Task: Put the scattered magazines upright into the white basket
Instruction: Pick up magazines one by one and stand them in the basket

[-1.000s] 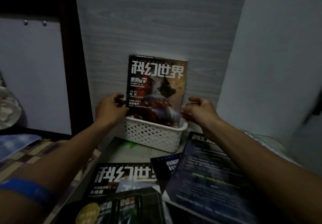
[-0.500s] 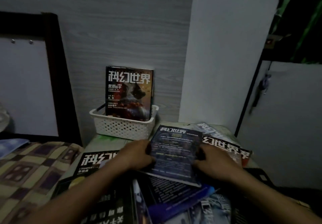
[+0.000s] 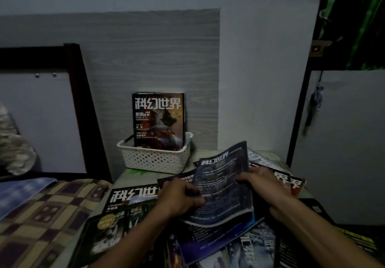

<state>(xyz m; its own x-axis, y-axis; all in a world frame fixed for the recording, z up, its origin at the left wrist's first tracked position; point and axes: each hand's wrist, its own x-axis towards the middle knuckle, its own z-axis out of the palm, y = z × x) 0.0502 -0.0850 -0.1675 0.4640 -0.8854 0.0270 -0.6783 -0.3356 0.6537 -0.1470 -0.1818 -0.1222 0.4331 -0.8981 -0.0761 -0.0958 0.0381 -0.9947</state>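
Observation:
A white perforated basket [image 3: 155,160] stands against the wall at the back of a small table. One magazine with a reddish cover [image 3: 158,121] stands upright in it, with other spines just behind. In front of it I hold a dark blue magazine [image 3: 224,184] lifted off the pile, its far edge tilted up. My left hand [image 3: 181,198] grips its left edge and my right hand [image 3: 263,184] grips its right edge. Several more magazines [image 3: 129,200] lie scattered flat under and around my hands.
A bed with a checkered cover [image 3: 41,209] borders the table on the left, with a dark headboard post [image 3: 83,101] behind it. A grey cabinet door [image 3: 343,142] stands at the right. The wood-grain wall panel [image 3: 145,59] backs the basket.
My hands left the upright magazine in the basket, came back to the pile and took the dark blue magazine by both edges. It has since risen and bent slightly.

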